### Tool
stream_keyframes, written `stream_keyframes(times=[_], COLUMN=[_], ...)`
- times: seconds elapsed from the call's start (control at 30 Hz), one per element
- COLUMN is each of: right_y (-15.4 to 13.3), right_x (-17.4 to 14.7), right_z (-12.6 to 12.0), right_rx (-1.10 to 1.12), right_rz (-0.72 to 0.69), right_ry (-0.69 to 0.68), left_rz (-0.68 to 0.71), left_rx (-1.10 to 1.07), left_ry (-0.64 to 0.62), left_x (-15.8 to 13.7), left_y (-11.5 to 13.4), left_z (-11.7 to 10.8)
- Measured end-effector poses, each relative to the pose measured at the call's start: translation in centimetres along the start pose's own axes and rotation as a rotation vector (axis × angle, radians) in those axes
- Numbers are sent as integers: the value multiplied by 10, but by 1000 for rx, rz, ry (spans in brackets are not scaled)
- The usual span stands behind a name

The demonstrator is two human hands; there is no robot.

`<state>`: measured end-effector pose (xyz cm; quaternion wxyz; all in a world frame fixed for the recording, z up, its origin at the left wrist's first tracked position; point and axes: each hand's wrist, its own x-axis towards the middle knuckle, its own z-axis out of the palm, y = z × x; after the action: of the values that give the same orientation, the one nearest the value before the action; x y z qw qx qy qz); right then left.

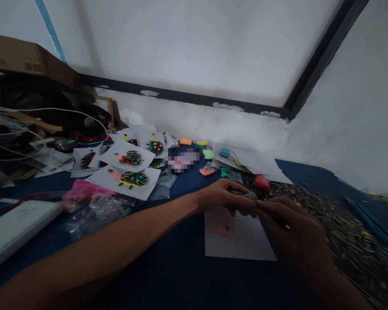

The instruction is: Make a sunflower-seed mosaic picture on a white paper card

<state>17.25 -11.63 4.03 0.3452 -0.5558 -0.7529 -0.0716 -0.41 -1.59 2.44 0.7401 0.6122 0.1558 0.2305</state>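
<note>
My left hand (224,196) and my right hand (292,219) meet above a white sheet of paper (245,245). Between their fingers is a small greyish packet (250,196), which looks like crinkled clear plastic; its contents are hard to make out. Both hands are closed on it, fingertips pressed together. The sheet below carries a flat pink pointed shape (221,231) with a dark dot. Just beyond the hands lies a red packet (261,182). A heap of dark striped seeds (345,224) spreads beside my right hand.
Paper hedgehog pictures (132,178) covered in seeds and coloured dots lie at left. Nearer are a pink plastic bag (86,191), clear bags (106,209) and a white box-like device (19,228). Colourful packets (208,154) line the back by the wall. Cables and a cardboard box (29,58) stand far left.
</note>
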Motion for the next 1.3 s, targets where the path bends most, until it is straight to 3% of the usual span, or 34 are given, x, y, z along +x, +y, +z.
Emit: stream_keyframes(times=[0.47, 0.63, 0.9, 1.3], right_y=[4, 1, 0, -3], right_x=[0, 0, 4, -3], right_z=[-3, -3, -4, 6], right_rx=[-54, -58, 16, -195], right_rz=[-153, -160, -134, -230], right_ry=[13, 38, -57, 31], left_rz=[-67, -53, -45, -112], left_rx=[24, 15, 9, 62], left_ry=[101, 62, 65, 165], left_x=[1, 0, 3, 3], left_y=[0, 1, -6, -5], left_z=[2, 2, -3, 6])
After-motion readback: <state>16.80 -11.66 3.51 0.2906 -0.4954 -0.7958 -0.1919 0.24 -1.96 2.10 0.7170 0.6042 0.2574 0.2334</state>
